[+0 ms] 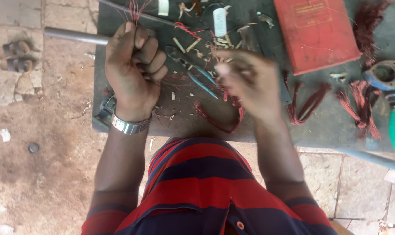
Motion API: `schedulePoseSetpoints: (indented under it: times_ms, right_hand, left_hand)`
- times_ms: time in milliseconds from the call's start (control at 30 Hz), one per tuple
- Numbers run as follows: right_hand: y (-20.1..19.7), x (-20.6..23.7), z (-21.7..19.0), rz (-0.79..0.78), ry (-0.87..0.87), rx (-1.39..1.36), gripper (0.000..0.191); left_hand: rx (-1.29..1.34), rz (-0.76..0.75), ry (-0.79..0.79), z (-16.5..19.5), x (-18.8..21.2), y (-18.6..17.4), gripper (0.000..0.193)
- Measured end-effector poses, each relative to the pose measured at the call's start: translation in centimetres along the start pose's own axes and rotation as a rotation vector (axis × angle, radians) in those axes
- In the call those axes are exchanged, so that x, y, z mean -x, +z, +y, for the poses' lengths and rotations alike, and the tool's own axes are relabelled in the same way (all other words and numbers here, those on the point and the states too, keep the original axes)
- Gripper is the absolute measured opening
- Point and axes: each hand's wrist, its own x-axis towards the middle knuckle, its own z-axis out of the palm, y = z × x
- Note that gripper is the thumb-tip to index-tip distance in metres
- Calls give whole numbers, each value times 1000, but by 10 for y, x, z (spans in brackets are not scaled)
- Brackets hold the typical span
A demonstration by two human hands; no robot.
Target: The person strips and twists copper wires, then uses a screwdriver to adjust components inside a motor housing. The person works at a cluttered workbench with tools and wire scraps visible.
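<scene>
Gripping a bunch of thin red wire strands (134,12) in a tight fist, the left hand (134,65) holds them upright over the table (332,126); the blurred right hand (249,82) looks loosely open, its hold unclear. Several bundled red wire loops (308,104) already lie finished, with scraps and blue-handled pliers (193,72) between the hands.

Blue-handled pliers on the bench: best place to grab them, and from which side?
Take the blue-handled pliers by the two blue handles, coming from the person's side. The handles point that way, splayed and bare; the dark jaw end lies close to the left hand.

Likely an outdoor repair workshop, metal workbench (328,126), pliers (193,69), copper wire coils (358,104), dirt floor (40,165)
</scene>
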Motion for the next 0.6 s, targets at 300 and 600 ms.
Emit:
schedulePoseSetpoints:
  times_ms: [300,600]
  right_hand:
    - [30,30,10,-104,-286,-126,11]
    - [-19,53,53,81,-327,-366,12]
  left_hand:
    - [187,149,1,8,10,-13,30]
    - [123,182,185,29,5,-67,32]
